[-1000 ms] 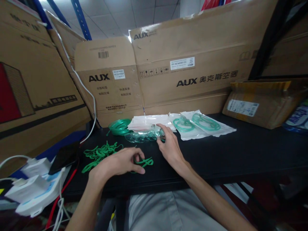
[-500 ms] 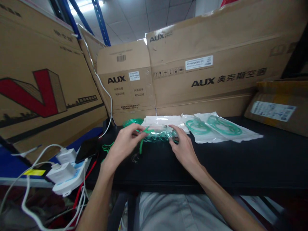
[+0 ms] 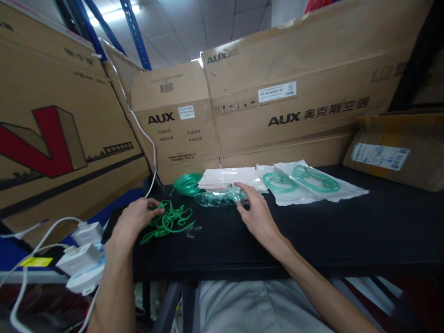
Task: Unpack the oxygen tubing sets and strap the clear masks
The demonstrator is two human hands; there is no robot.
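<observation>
My left hand is at the left end of a tangled heap of green elastic straps. Its thumb and fingers are curled together on the straps. Further right, my right hand grips the right end of a row of clear plastic masks, with thumb in front and fingers over the top. The masks lie nested on the black table, partly hidden by that hand. Small clear pieces lie beside the straps; their kind is too small to tell.
Coiled green tubing and a white packet lie behind the masks. White pouches with green tubing lie right on the black table. Large cardboard boxes wall the back. White chargers crowd the left edge.
My left hand has moved left, from the masks and a hanging green strap to the strap heap. My right hand stays at the masks. The view has shifted slightly.
</observation>
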